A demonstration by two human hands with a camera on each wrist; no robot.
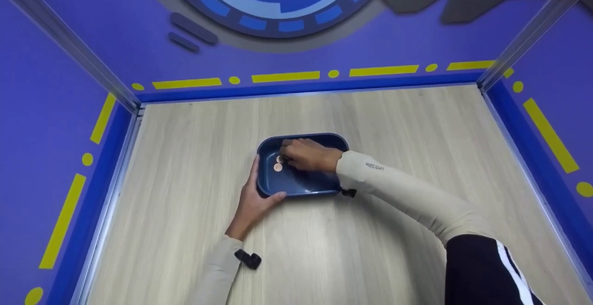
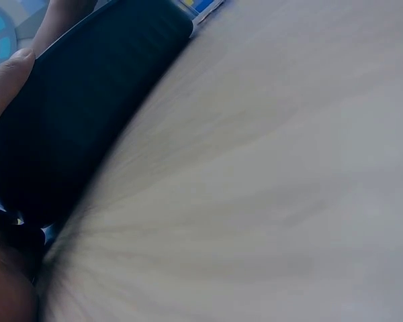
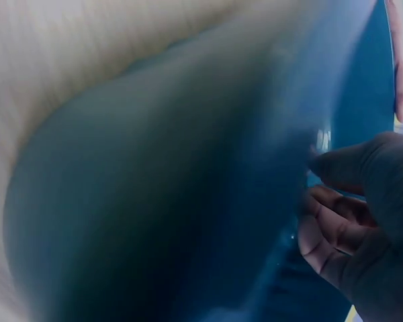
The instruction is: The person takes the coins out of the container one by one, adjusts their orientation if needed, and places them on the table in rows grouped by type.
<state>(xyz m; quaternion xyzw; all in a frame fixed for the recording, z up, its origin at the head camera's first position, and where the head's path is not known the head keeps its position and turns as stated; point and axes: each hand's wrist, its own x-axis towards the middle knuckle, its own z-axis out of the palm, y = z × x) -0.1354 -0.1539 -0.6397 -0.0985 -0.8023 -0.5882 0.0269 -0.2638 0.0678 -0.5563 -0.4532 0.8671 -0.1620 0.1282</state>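
A dark blue rectangular container (image 1: 305,183) with rounded corners stands on the table. My left hand (image 1: 252,200) holds its near left corner, fingers along the left side and thumb at the front rim; the left wrist view shows the thumb (image 2: 17,67) on the rim. Inside the container, my right hand (image 1: 308,154) reaches down with bent fingers (image 3: 329,228). Two small copper-coloured discs, like coins, lie on the container floor beside its fingertips: one disc (image 1: 278,167) in plain sight, the other disc (image 1: 279,159) right by the fingers. Whether anything is pinched there is hidden.
The pale wood-grain table (image 1: 185,180) extends around the container. Purple-blue panels with yellow marks, such as the back wall (image 1: 287,59), enclose it on the left, right and far sides. Metal rails run along the table's edges.
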